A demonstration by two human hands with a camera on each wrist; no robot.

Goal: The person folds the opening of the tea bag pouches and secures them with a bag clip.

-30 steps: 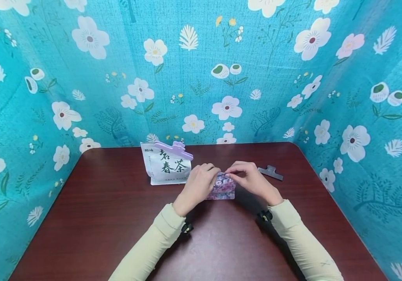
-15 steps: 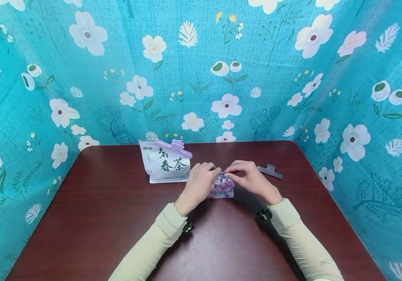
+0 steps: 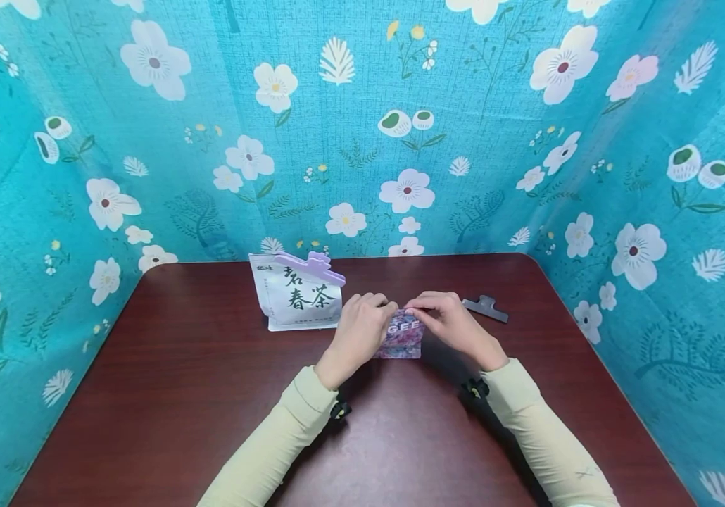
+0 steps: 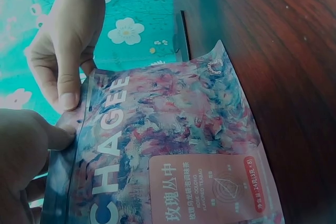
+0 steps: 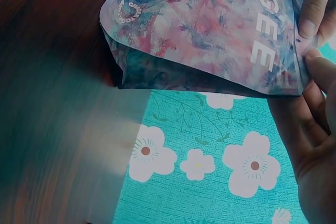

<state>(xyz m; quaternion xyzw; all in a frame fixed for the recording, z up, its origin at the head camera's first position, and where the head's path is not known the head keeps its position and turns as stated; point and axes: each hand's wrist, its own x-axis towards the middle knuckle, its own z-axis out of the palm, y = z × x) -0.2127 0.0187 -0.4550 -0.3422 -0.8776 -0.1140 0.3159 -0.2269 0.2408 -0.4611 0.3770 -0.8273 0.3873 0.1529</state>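
A pink, blue and purple tea pouch point(image 3: 403, 341) printed "CHAGEE" stands upright on the table. My left hand point(image 3: 362, 327) pinches its top edge toward the left end. At the right end of that edge, my right hand point(image 3: 454, 324) pinches between thumb and fingers. The left wrist view shows the front of the pouch point(image 4: 157, 114) with its pink label, and both thumbs pressed along the top strip. From the right wrist, the pouch's folded side point(image 5: 173, 72) shows, with the right thumb and fingers at the top corner.
A white tea bag point(image 3: 302, 303) with dark lettering stands at the back left, a lilac clip point(image 3: 312, 267) across its top. A grey metal clip point(image 3: 486, 308) lies right of my right hand. A flowered curtain point(image 3: 362, 141) encloses the dark wood table point(image 3: 210, 408).
My right fingers have shifted slightly along the pouch's top edge, so more of the printed letters shows. My left hand keeps its grip, and the pouch stays in place.
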